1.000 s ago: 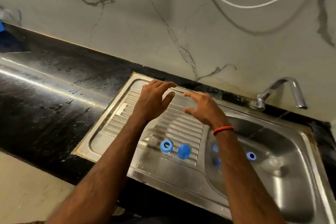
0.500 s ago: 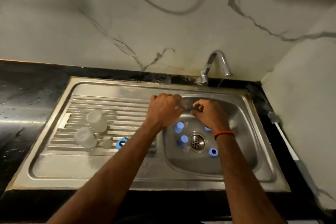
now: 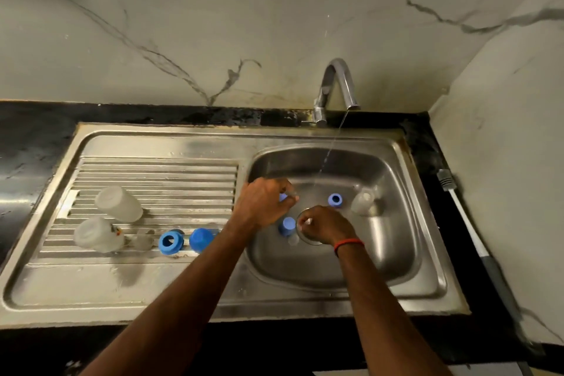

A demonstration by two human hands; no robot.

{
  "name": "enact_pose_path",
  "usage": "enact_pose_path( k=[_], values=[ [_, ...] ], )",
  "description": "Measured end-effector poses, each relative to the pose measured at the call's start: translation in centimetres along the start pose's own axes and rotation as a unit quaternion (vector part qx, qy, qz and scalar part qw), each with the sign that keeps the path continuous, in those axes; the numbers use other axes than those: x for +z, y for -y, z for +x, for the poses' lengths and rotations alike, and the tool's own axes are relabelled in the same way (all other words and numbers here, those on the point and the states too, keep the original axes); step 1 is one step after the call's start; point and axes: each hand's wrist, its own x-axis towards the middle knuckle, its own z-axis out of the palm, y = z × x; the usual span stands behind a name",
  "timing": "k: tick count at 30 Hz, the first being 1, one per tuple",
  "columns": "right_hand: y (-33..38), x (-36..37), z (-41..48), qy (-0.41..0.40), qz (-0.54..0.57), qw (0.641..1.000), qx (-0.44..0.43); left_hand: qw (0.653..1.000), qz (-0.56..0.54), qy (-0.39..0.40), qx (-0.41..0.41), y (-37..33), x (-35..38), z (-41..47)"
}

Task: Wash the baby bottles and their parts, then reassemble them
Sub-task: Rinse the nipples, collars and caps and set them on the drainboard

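In the sink basin (image 3: 396, 253), my left hand (image 3: 262, 204) pinches a small clear teat at its fingertips, and a blue part peeks out just behind them. My right hand (image 3: 323, 226) is curled over the drain, and its fingertips pinch something small and pale. A blue cap (image 3: 287, 225) and a clear teat (image 3: 293, 239) lie between the hands. A blue ring (image 3: 335, 200) and a clear bottle (image 3: 363, 203) lie to the right. On the drainboard (image 3: 152, 174) are two clear bottles (image 3: 119, 203) (image 3: 94, 233), a clear teat (image 3: 142, 241), a blue ring (image 3: 170, 242) and a blue cap (image 3: 201, 239).
The tap (image 3: 335, 85) at the back runs a thin stream into the basin beyond my hands. Black counter (image 3: 30, 137) surrounds the sink. A hose with a grey handle (image 3: 467, 223) lies along the right wall. Marble wall stands behind.
The view swung right from the drainboard to the basin. Both hands moved from over the drainboard into the basin and lowered toward the drain.
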Motion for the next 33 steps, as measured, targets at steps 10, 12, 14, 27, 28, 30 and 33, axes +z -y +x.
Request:
enact_pose_path(
  k=[10, 12, 14, 27, 28, 30, 33],
  values=[
    [-1.9, 6.3, 4.8, 0.124, -0.066, 0.987, -0.075, 0.999, 0.011, 0.033, -0.04, 1.1, 2.2, 0.9],
    [-2.2, 7.1, 5.3, 0.128, -0.075, 0.986, -0.08, 0.999, 0.015, 0.026, -0.041, 1.2, 2.5, 1.0],
    [-2.5, 7.8, 5.7, 0.131, -0.067, 0.986, -0.082, 0.999, 0.016, 0.022, -0.043, 1.4, 2.8, 1.2],
    [-4.6, -1.2, 3.9, -0.104, 0.042, 0.993, -0.029, 0.999, -0.027, 0.017, -0.037, -0.2, 4.8, 3.1],
    [-4.7, -2.8, 3.6, -0.137, 0.093, 0.985, -0.04, 0.998, -0.049, 0.012, -0.038, -0.5, 5.0, 3.5],
    [-4.4, -6.0, 2.9, -0.2, 0.213, 0.954, -0.065, 0.991, -0.125, -0.005, -0.051, -1.7, 4.7, 4.6],
    [-3.2, -9.7, 2.6, -0.249, 0.326, 0.906, -0.106, 0.961, -0.254, -0.039, -0.106, -3.9, 3.8, 6.1]
  ],
)
